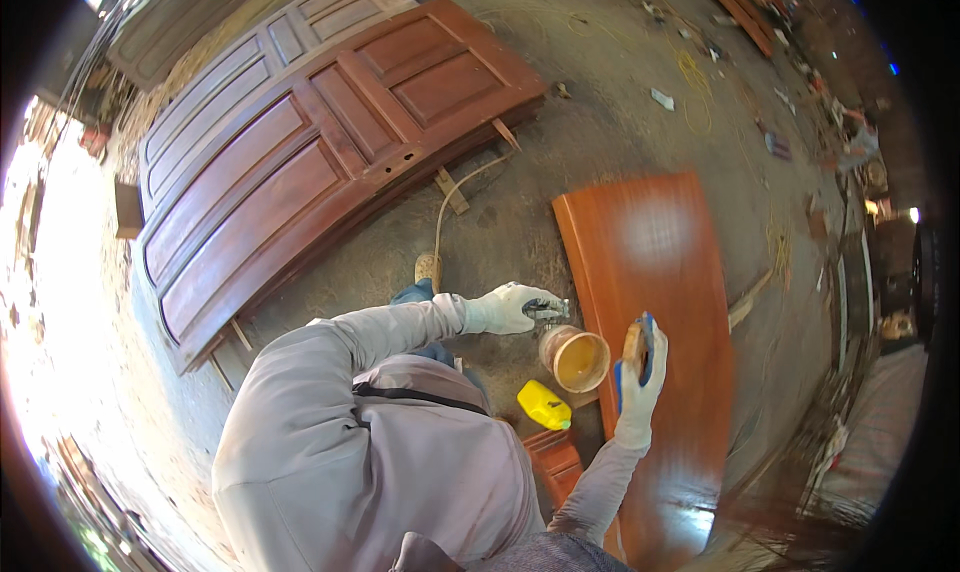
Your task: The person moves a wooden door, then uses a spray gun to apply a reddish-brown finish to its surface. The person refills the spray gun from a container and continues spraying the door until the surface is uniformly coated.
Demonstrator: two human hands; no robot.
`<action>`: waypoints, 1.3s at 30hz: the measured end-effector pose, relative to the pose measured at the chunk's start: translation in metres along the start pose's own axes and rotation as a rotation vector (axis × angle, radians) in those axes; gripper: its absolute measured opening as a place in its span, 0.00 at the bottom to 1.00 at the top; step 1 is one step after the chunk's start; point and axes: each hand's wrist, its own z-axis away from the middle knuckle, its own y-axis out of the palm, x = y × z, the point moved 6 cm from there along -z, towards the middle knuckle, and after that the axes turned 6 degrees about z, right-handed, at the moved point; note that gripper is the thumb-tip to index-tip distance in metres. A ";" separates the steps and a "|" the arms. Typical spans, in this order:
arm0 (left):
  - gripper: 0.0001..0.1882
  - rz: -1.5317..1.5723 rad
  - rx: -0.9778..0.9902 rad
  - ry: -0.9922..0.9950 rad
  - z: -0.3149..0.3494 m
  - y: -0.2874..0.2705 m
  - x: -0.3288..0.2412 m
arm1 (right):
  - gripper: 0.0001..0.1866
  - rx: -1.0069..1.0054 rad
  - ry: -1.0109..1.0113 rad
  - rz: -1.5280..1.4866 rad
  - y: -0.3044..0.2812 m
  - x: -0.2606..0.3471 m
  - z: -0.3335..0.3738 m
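Observation:
My left hand (512, 309), in a white glove, is closed with its fingers curled at the far left rim of a round bucket (545, 350). Something small and greyish shows at its fingertips; I cannot make out what it is. The bucket holds a yellowish-tan liquid. My right hand (648, 380), gloved in white with blue on it, is closed around a brown block-like piece (634, 350). It is over a glossy orange-brown wooden panel (672, 262), just right of the bucket. Whether the block touches the panel is unclear.
A yellow plastic bottle (544, 405) lies beside the bucket, close to a small reddish wooden piece (555, 459). Large panelled wooden doors (340, 142) lie stacked at the far left. A thin hose (440, 217) runs from them. Scraps and yellow cord (695, 82) litter the floor.

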 end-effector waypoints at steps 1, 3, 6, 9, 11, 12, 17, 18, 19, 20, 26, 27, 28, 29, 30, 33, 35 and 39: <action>0.28 -0.022 -0.074 0.024 0.000 -0.017 -0.006 | 0.33 0.026 -0.051 0.044 0.006 0.017 -0.011; 0.28 -0.079 -0.199 0.037 0.000 -0.047 -0.015 | 0.40 0.087 -0.286 0.226 0.026 0.052 -0.036; 0.26 -0.010 -0.285 0.040 -0.002 -0.074 -0.023 | 0.44 0.104 -0.509 0.414 0.060 0.077 -0.068; 0.26 0.039 -0.389 0.035 -0.008 -0.112 -0.026 | 0.44 0.151 -0.504 0.471 0.082 0.096 -0.111; 0.26 0.021 -0.454 0.039 -0.012 -0.136 -0.028 | 0.44 0.197 -0.534 0.509 0.096 0.103 -0.139; 0.26 0.034 -0.465 0.052 -0.016 -0.146 -0.028 | 0.44 0.218 -0.557 0.544 0.101 0.105 -0.149; 0.27 0.133 -0.475 0.072 -0.037 -0.196 -0.030 | 0.44 0.322 -0.499 0.596 0.122 0.102 -0.204; 0.27 0.139 -0.469 0.035 -0.042 -0.205 -0.030 | 0.45 0.317 -0.506 0.601 0.126 0.102 -0.214; 0.27 0.108 -0.457 0.032 -0.048 -0.210 -0.031 | 0.45 0.314 -0.515 0.610 0.128 0.101 -0.220; 0.27 0.080 -0.458 0.046 -0.052 -0.214 -0.034 | 0.45 0.307 -0.533 0.623 0.128 0.102 -0.224; 0.25 0.173 -0.369 0.040 -0.100 -0.219 -0.038 | 0.43 0.368 -0.519 0.723 0.110 0.089 -0.254; 0.25 0.175 -0.352 0.035 -0.111 -0.218 -0.039 | 0.43 0.386 -0.529 0.722 0.105 0.085 -0.260; 0.25 0.176 -0.338 0.031 -0.121 -0.217 -0.040 | 0.43 0.413 -0.527 0.730 0.099 0.081 -0.268; 0.25 0.174 -0.322 0.043 -0.132 -0.214 -0.042 | 0.43 0.441 -0.529 0.739 0.093 0.076 -0.276; 0.25 0.170 -0.314 0.056 -0.143 -0.214 -0.045 | 0.43 0.471 -0.551 0.721 0.087 0.073 -0.286; 0.22 0.246 -0.287 0.060 -0.176 -0.203 -0.053 | 0.42 0.534 -0.603 0.689 0.064 0.064 -0.310; 0.25 0.320 -0.319 0.070 -0.207 -0.192 -0.063 | 0.42 0.518 -0.611 0.672 0.041 0.059 -0.333; 0.21 0.352 -0.473 0.135 -0.282 -0.152 -0.089 | 0.43 0.343 -0.268 0.795 -0.021 0.025 -0.369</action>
